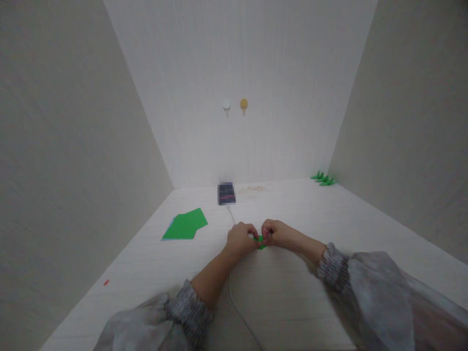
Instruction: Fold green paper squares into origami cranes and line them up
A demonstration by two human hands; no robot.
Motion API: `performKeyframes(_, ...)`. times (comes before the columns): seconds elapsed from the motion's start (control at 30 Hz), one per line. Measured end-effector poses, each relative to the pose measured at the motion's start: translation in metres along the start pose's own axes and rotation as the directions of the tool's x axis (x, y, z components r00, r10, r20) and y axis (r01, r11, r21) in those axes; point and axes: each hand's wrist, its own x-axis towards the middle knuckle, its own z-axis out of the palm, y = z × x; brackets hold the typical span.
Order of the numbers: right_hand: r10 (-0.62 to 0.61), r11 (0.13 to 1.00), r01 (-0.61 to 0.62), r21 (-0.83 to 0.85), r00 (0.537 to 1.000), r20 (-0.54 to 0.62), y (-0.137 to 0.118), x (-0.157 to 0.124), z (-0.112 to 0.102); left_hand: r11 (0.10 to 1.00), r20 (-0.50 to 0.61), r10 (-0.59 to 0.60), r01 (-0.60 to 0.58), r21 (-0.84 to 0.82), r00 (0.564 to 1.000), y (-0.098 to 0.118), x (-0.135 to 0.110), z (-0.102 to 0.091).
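Observation:
My left hand (241, 238) and my right hand (274, 233) meet over the middle of the white table (146, 273), fingers curled and pinched. Between them is a small folded piece of green paper (260, 241), mostly hidden by the fingers; only a bit of green shows between and below them. Both hands grip it from opposite sides.
Loose green paper sheets (185, 225) lie to the left, with a bluish sheet under them. A dark small device (226, 193) with a white cable (237, 307) sits at the back. Several folded green paper figures (323, 179) stand in the far right corner. Two wall hooks (235, 105) hang above.

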Motion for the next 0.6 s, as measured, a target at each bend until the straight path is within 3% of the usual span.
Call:
performKeyframes(0.43,0.015,1.0,-0.015,0.001,0.999,-0.032,0.002,0.001,0.003,0.994,0.047,-0.004,0.009,-0.108,0.999,-0.008,-0.001,-0.01)
performKeyframes(0.6,0.007,1.0,-0.007,0.026,1.0,0.004,0.004,0.002,0.001,0.989,0.088,-0.017,0.029,-0.143,0.996,-0.015,-0.004,-0.012)
